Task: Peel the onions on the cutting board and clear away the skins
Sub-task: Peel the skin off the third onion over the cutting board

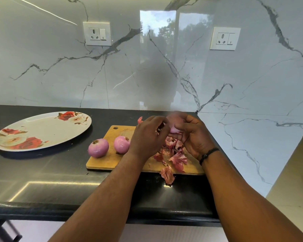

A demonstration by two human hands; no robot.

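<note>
Where the black countertop meets its near edge, two bare forearms reach forward over it toward a wooden cutting board. One loose onion skin hangs off the board's front edge, and behind it a pile of reddish skins lies on the board's right half. Two peeled onions sit side by side on the board's left part, root ends up, the left one at the board's edge. Above the pile, the right hand, with a dark band at its wrist, curls its fingers around a pale pink onion held off the board; motion blur softens that onion. The left hand faces it with fingers curled at the onion's left side, but whether they pinch skin cannot be told. Left of the board rests a floral plate. Behind stands a marble wall with two sockets.
</note>
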